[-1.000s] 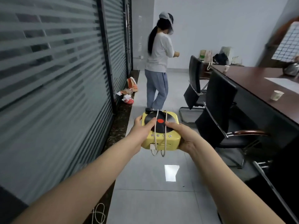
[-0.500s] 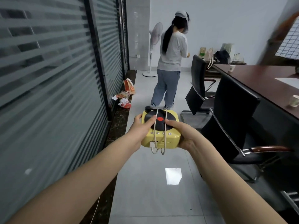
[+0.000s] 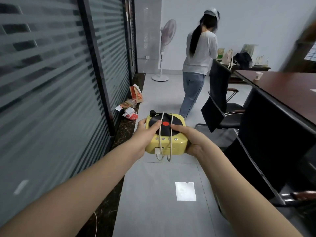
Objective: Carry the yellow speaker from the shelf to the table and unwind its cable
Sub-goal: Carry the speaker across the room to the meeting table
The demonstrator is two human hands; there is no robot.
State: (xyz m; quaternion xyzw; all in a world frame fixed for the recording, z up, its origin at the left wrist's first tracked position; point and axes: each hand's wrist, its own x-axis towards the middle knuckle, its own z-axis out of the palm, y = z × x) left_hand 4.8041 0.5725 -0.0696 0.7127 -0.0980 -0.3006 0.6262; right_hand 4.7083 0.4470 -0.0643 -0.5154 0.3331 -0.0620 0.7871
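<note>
From the head camera, I am mid-carry: my left hand (image 3: 145, 134) and right hand (image 3: 190, 140) grip the yellow speaker (image 3: 166, 132) by its sides above the floor, cable (image 3: 160, 142) wound round it. Next, I judge, turn right toward the table (image 3: 290, 89).

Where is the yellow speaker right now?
In the head view the yellow speaker is mid-frame, gripped between left hand and right hand above the floor, the table to its right.
</note>
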